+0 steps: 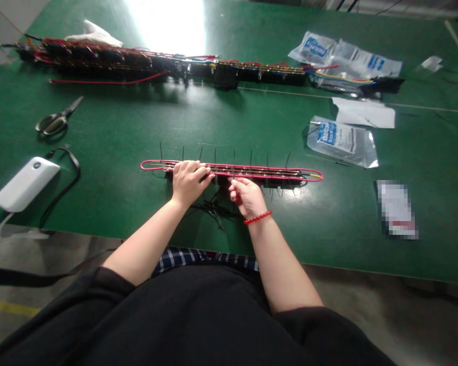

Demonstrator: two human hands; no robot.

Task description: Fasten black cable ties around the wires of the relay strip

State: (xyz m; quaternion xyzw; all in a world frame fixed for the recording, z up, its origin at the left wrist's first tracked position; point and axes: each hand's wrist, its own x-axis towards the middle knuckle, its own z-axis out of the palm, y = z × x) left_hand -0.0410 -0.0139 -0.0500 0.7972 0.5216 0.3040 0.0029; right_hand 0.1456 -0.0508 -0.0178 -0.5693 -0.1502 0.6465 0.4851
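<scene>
A long black strip assembly point(252, 172) with red wires looped along it lies in front of me, with several thin black ties standing up from its far edge. My left hand point(189, 179) rests over its left part, fingers wrapped on the strip and wires. At the near edge, right of the left hand, my right hand point(246, 195) is closed in a pinch; what lies between its fingertips is too small to make out. Loose black ties point(213, 211) lie in a pile on the table between my forearms.
Across the back of the green table point(110, 122) lie longer wired strips point(137, 62). Scissors point(55, 122) and a white power bank point(26, 184) with a cable are on the left. Plastic bags point(343, 141) and a blurred packet point(397, 209) are on the right.
</scene>
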